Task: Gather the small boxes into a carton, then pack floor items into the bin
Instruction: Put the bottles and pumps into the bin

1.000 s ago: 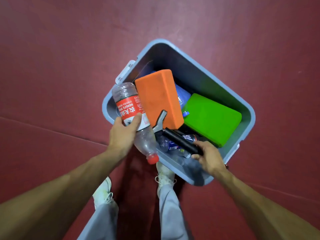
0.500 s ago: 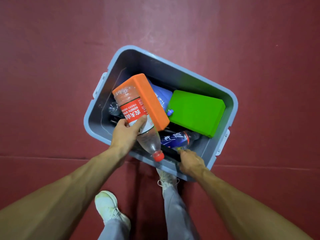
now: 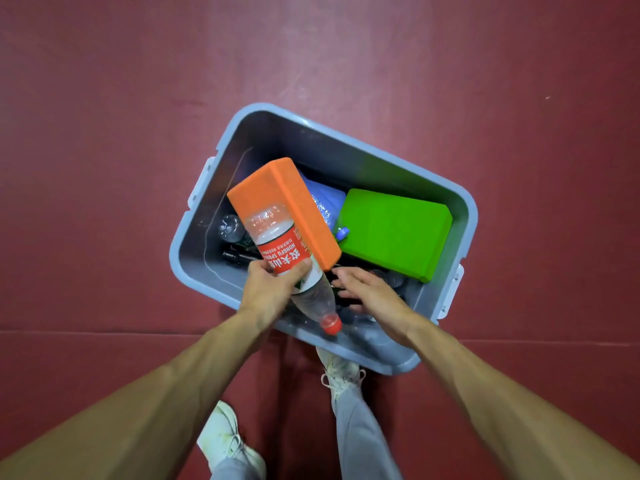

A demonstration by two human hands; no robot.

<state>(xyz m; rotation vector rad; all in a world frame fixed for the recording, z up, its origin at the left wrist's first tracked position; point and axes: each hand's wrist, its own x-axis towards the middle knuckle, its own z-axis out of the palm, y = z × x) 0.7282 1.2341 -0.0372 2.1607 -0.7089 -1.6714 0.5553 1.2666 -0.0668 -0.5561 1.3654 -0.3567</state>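
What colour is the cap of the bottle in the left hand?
Red; the cap shows best in the head view.

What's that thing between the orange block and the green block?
A blue bottle lies there, partly under the orange block, its cap by the green block, in the head view.

bin 1 | foam blocks 2 | bottles at least 3 | hands 2 | shoes 2

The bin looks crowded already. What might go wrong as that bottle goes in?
The bottle, gripped by the left hand, may knock the tilted orange block, which could slide onto the right hand reaching inside the bin.
With the green block taking much room, the bottle may end up perched on top.
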